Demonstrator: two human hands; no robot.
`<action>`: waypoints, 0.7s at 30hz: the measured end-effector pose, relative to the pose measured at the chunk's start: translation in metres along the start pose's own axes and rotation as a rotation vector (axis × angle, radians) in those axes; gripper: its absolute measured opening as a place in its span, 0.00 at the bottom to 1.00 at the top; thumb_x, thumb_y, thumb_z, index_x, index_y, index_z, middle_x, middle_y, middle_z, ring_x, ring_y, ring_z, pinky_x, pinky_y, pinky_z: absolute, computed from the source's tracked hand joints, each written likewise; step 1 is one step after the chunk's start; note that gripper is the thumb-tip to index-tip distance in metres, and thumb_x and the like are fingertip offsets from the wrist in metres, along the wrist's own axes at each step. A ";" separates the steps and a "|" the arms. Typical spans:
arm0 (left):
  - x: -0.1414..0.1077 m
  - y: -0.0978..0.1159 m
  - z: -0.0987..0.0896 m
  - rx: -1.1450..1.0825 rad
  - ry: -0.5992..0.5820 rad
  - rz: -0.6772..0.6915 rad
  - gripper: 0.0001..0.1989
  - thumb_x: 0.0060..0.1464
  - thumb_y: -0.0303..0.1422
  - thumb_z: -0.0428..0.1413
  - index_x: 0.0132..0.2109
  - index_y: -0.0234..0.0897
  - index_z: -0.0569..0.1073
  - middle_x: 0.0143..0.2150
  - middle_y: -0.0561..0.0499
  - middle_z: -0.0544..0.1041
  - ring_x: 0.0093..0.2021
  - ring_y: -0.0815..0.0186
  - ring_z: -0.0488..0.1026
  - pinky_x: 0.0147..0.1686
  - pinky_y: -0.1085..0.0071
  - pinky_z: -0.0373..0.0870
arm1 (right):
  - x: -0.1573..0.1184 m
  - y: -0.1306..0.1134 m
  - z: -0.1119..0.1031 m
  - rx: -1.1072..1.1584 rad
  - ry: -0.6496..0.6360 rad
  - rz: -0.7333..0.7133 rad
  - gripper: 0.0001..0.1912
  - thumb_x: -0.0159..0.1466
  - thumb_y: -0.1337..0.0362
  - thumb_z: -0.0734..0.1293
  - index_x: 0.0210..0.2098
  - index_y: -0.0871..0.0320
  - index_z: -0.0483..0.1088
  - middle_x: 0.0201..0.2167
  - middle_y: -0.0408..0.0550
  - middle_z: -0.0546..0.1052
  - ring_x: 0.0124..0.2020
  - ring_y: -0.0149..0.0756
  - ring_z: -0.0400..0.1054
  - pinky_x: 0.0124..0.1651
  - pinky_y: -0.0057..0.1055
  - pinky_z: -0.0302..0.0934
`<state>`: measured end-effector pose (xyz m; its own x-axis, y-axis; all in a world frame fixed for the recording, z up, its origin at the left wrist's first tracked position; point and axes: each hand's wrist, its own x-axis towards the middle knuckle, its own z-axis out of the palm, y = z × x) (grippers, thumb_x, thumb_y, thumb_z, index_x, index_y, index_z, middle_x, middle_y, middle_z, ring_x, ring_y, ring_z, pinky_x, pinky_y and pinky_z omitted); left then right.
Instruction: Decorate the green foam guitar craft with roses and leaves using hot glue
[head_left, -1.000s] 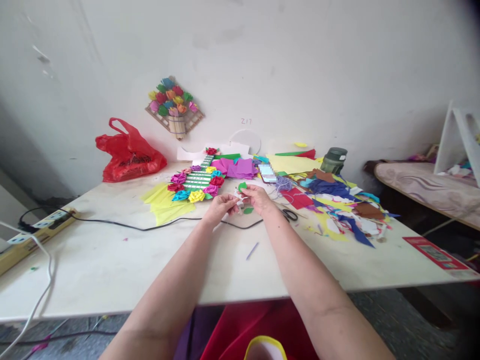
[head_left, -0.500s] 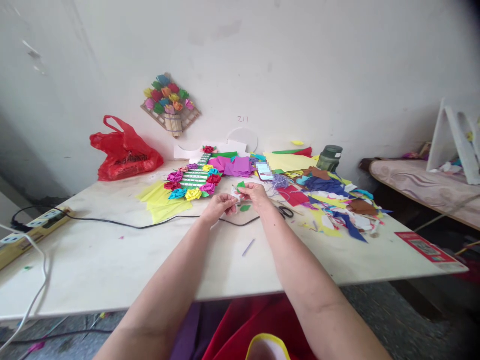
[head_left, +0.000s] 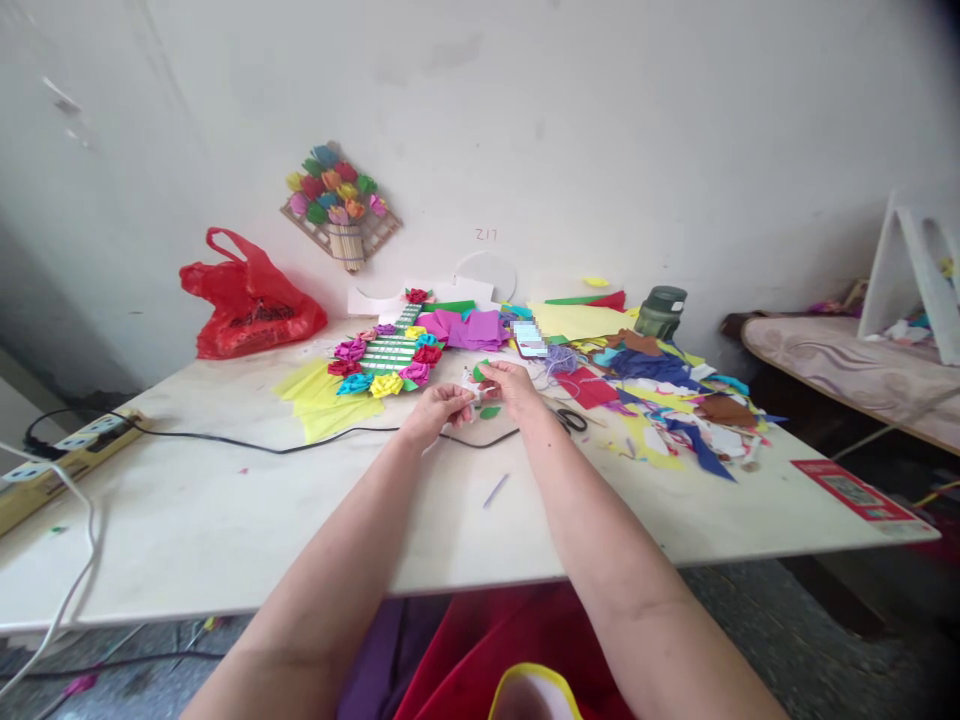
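My right hand is closed in a pinch on a small green paper leaf. Just left of it, my left hand has its fingers pressed together. A small whitish, partly see-through thing shows at the left fingertips, too small to name. On the table below the hands lies a second green leaf. Behind my left hand is a guitar-shaped piece of green and white strips, edged with colourful paper roses. Black-handled scissors lie right of my right hand.
A black cord runs from the power strip past my hands. Yellow paper, purple paper, a phone and colourful scraps cover the back and right. A red bag and dark green bottle stand farther back.
The view has shifted very slightly. Both hands stay in nearly the same place, with the green leaf still in my right hand.
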<state>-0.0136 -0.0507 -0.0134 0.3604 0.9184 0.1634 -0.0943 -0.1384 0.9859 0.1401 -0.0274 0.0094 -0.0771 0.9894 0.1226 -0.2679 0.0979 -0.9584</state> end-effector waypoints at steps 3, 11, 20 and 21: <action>0.000 0.001 0.000 0.007 -0.006 -0.021 0.14 0.43 0.40 0.60 0.27 0.33 0.68 0.19 0.53 0.71 0.16 0.76 0.61 0.17 0.78 0.56 | 0.000 0.000 -0.003 -0.016 0.016 -0.006 0.09 0.46 0.62 0.70 0.24 0.61 0.70 0.22 0.45 0.75 0.19 0.26 0.64 0.20 0.22 0.55; -0.003 0.006 0.000 0.043 -0.046 -0.061 0.16 0.41 0.42 0.61 0.28 0.32 0.70 0.18 0.53 0.70 0.15 0.76 0.60 0.17 0.77 0.54 | 0.003 0.000 -0.012 -0.158 -0.063 0.012 0.09 0.45 0.63 0.71 0.20 0.62 0.68 0.20 0.47 0.76 0.17 0.25 0.64 0.19 0.21 0.54; -0.003 0.005 -0.002 0.038 -0.066 -0.053 0.16 0.40 0.42 0.61 0.29 0.32 0.69 0.17 0.53 0.70 0.15 0.76 0.60 0.17 0.77 0.55 | 0.006 0.005 -0.009 -0.211 -0.009 -0.087 0.09 0.45 0.62 0.69 0.20 0.61 0.66 0.16 0.43 0.73 0.14 0.23 0.58 0.20 0.23 0.54; -0.003 0.005 -0.002 0.039 -0.067 -0.052 0.16 0.40 0.42 0.61 0.29 0.32 0.69 0.17 0.53 0.70 0.15 0.76 0.60 0.17 0.77 0.55 | 0.007 0.006 -0.009 -0.212 -0.008 -0.101 0.09 0.45 0.62 0.69 0.20 0.61 0.66 0.15 0.43 0.73 0.14 0.24 0.58 0.20 0.23 0.54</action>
<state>-0.0166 -0.0531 -0.0093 0.4250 0.8981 0.1131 -0.0380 -0.1071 0.9935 0.1461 -0.0193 0.0019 -0.0682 0.9727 0.2217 -0.0666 0.2173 -0.9738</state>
